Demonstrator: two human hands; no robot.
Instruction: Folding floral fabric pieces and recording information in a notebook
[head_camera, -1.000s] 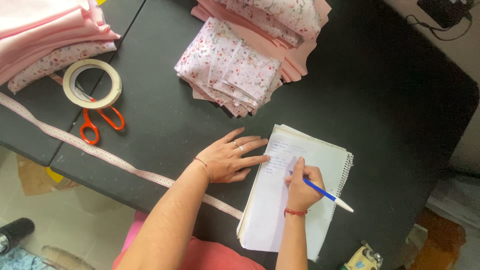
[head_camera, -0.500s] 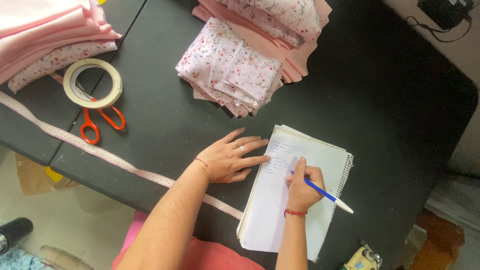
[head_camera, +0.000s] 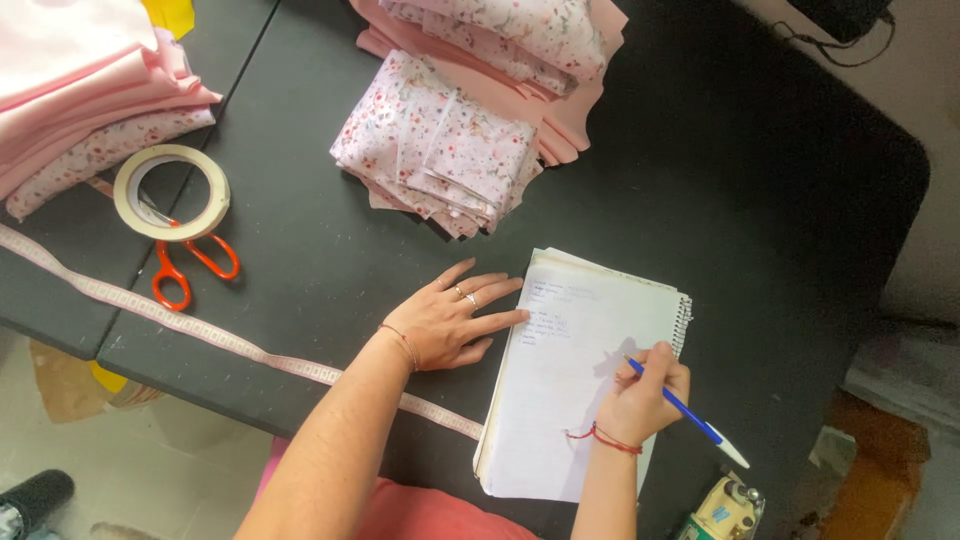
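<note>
Now two hands: left hand (head_camera: 450, 322) spread flat beside one notebook (head_camera: 575, 370), right hand (head_camera: 645, 395) pinching one blue pen (head_camera: 690, 415)

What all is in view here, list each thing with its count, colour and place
table: one, black, under everything
notebook: one, white spiral-bound, front centre
pen: one, blue with white cap, in right hand
tape roll: one, cream, left
scissors: one, orange handles, under tape roll
measuring tape: one, pink, along front edge
floral fabric stack: one, pink-white, centre top
pink fabric pile: one, top left
left hand: flat, fingertips on notebook edge
right hand: grip on pen over page
</note>
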